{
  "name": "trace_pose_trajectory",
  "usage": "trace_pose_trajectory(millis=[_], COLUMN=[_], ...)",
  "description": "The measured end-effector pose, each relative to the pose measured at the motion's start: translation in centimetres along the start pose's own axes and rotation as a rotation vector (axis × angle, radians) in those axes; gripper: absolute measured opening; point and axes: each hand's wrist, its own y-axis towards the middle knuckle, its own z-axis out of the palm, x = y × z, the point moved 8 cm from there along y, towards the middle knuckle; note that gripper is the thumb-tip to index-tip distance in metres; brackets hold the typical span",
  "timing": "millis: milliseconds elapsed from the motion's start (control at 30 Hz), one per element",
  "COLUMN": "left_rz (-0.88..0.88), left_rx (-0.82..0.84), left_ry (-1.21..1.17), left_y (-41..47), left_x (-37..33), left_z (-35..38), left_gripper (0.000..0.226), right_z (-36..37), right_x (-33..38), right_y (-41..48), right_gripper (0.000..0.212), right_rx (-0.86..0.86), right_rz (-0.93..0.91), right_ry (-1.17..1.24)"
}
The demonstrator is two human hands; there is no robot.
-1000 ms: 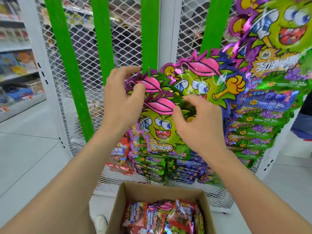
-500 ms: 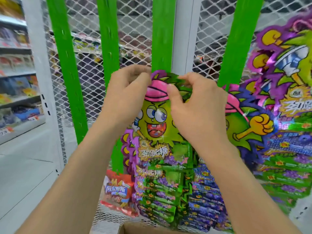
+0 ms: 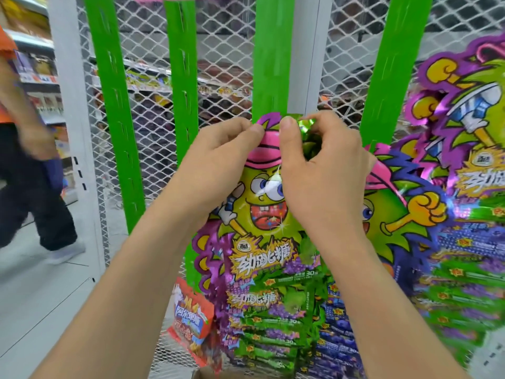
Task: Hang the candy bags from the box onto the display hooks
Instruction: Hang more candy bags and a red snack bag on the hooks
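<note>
We face a white mesh panel point(image 3: 224, 64) framed by white posts point(image 3: 68, 105); stocked shelves point(image 3: 35, 64) stand far left, and pale floor tiles point(image 3: 41, 296) spread near left.

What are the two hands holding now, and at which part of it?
The left hand and the right hand both pinch one candy bag at its top edge, by the printed pink cap.

The candy bag point(image 3: 262, 203) is lime green with a pink cap and purple edging. The hanging strips point(image 3: 273, 50) are bright green. The mesh panel point(image 3: 224, 36) is white.
</note>
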Motion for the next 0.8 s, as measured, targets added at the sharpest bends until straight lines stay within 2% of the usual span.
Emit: trace_pose_trajectory(millis=[267, 433, 533, 600, 667, 733, 800], left_rz=[0.057, 0.054, 0.194, 0.320, 0.454, 0.553, 0.567], left_rx=[0.000, 0.028, -0.133, -0.295, -0.426, -0.428, -0.261], left_ry=[0.042, 0.084, 0.405, 0.617, 0.655, 0.643, 0.601], left_y=[0.0, -0.3, -1.3, -3.1, -5.5, -7.9, -9.8], left_x=[-0.2, 0.8, 1.0, 0.4, -0.4, -0.4, 1.2], left_z=[0.1, 0.8, 0.6, 0.7, 0.8, 1.7, 3.4], left_gripper=[0.029, 0.024, 0.011, 0.030, 0.043, 0.035, 0.022], right_z=[-0.2, 0.0, -0.1, -0.9, -1.9, -2.6, -2.9], right_x=[-1.1, -1.9, -2.7, -2.8, -2.2, -1.6, -1.9], right_y=[-0.5, -0.9, -1.6, -2.2, -3.2, -5.0, -7.5], right_gripper=[0.028, 0.030, 0.031, 0.029, 0.028, 0.016, 0.012], right_rx=[-0.036, 0.043, 0.078, 0.025, -0.021, 0.030, 0.157], right_rz=[0.018, -0.015, -0.033, -0.093, -0.206, -0.310, -0.321], right_ry=[-0.021, -0.125, -0.133, -0.142, -0.144, -0.047, 0.023])
